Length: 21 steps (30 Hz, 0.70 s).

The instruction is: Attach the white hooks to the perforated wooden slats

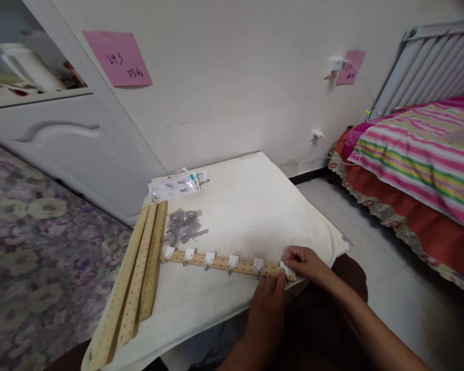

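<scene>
A narrow wooden strip with small holes (244, 267) lies across the near part of the cloth-covered table. Several white hooks (211, 259) are spaced along it. At the strip's right end, my left hand (269, 301) rests with its fingers together against the strip and the last white hook (285, 267). My right hand (303, 262) is at that same hook from the right, thumb and forefinger pinched at its upper edge. The fingertips partly cover this hook.
Three perforated wooden strips (137, 273) lie at the table's left side. Beside them is a pile of small clear packets (183, 225), with flat packages (175, 186) behind. A bed (421, 159) stands right; a cabinet (62, 139) stands left.
</scene>
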Tool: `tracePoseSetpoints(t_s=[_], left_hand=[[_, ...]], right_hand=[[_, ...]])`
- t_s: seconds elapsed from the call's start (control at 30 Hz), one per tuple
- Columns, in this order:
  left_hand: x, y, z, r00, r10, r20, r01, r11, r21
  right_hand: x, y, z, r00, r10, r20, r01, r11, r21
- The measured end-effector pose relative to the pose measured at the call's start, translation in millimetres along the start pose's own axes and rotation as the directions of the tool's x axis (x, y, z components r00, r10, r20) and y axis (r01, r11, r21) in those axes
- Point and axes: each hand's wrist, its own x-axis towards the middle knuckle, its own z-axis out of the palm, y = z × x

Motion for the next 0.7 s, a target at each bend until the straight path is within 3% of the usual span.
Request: tracePoseSetpoints(t_s=[0.33,0.7], left_hand=[[1.4,-2.9,8.2,1.000,-0.001,-0.013,0.002,1.000,0.017],[2.6,-2.6,5.9,1.000,-0.003,0.001,0.003,1.000,0.009]], right_hand=[[-9.7,-5.1,-5.4,0.995,-0.019,0.093,0.014,0.998,0.062],[-6.3,-6.3,-3.7,0.996,0.054,0.074,-0.063,0.991,0.119]])
